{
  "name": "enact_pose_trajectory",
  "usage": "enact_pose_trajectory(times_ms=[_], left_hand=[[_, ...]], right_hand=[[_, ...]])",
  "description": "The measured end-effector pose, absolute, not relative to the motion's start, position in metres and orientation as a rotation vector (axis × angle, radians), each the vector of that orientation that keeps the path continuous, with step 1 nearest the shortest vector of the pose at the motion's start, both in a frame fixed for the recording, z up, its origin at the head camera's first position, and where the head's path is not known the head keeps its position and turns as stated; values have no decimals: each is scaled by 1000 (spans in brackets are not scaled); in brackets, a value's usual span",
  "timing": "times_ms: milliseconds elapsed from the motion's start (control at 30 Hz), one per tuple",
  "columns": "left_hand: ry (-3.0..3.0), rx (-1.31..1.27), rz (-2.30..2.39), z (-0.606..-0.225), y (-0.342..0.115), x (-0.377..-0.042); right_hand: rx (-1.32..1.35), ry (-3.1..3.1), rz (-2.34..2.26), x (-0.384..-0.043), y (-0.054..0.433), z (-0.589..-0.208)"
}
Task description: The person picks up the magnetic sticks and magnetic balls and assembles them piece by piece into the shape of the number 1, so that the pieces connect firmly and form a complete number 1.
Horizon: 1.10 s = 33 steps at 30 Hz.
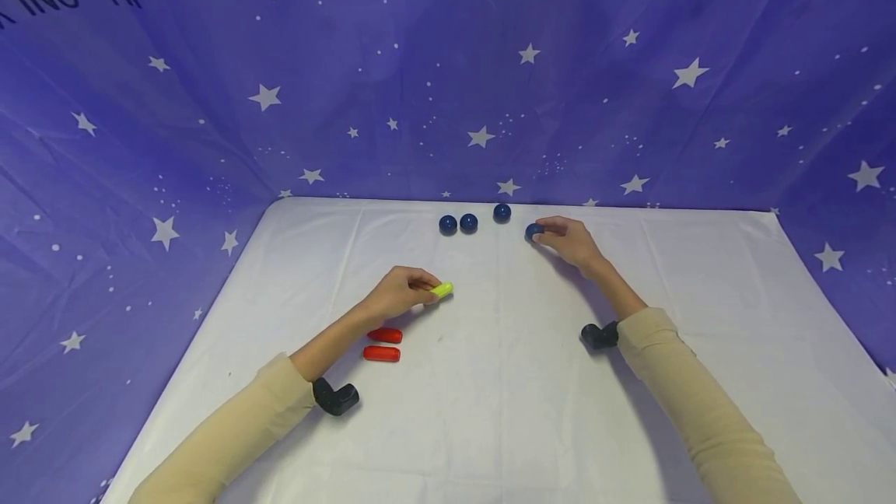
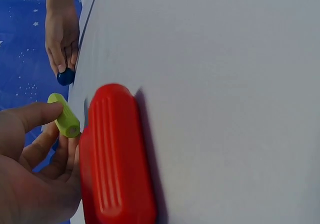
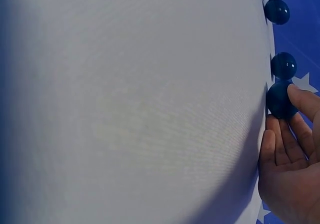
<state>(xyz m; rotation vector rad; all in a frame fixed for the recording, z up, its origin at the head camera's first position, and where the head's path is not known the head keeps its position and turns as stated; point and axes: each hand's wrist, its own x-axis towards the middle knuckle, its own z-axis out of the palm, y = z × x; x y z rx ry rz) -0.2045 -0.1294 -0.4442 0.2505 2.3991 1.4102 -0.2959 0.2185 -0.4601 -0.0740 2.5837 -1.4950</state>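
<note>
In the head view my left hand (image 1: 402,292) pinches a stubby yellow-green cylinder (image 1: 443,290), like a mini highlighter, between thumb and fingers. The left wrist view shows the flat end of this yellow-green cylinder (image 2: 65,119) tilted toward the camera. Two red ribbed pieces of similar shape, a nearer one (image 1: 382,354) and a farther one (image 1: 386,336), lie side by side near the left wrist. Farther back, my right hand (image 1: 570,242) holds a glossy dark blue ball (image 3: 280,99) with thumb and fingertips, close over the white cloth.
Three more blue balls stand along the back edge: a left one (image 1: 448,225), a middle one (image 1: 469,222) and one apart (image 1: 502,213). Black wrist mounts (image 1: 337,397) sit by both cuffs. A purple starry curtain (image 1: 420,84) rises behind the white-covered table (image 1: 490,411).
</note>
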Motion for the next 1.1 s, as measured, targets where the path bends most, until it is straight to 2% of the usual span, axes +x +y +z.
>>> enact_pose_trajectory(times_ms=[367, 1100], left_hand=[[2366, 79, 1478, -442, -112, -214], [2296, 21, 1621, -440, -70, -234]], right_hand=[[-88, 2574, -1492, -299, 221, -460], [-106, 2561, -1500, -298, 220, -458]])
